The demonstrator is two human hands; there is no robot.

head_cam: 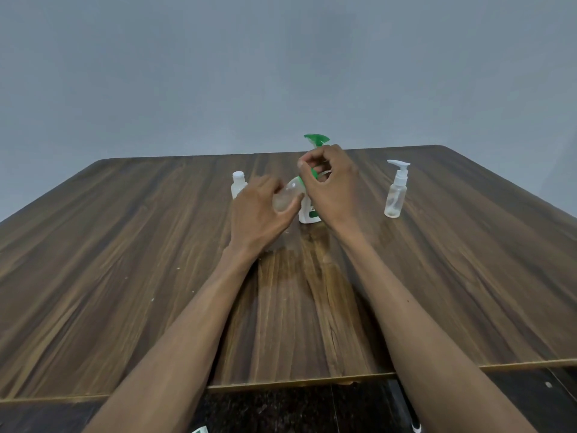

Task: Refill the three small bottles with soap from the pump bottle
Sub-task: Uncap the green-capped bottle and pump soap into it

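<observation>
My left hand (260, 210) grips a small clear bottle (287, 195), tilted above the table with its neck pointing right. My right hand (332, 182) pinches that bottle's green cap (313, 174) at the neck. Right behind my hands stands the white pump bottle (309, 214) with a green pump head (316, 139); its body is mostly hidden. A small clear bottle with a white screw cap (238, 184) stands to the left. Another small clear bottle with a white pump top (396, 192) stands to the right.
The brown wooden table (156, 260) runs back to a grey wall. Its front edge is close to me, with dark floor below it. A wet-looking patch lies on the wood near the pump bottle's base.
</observation>
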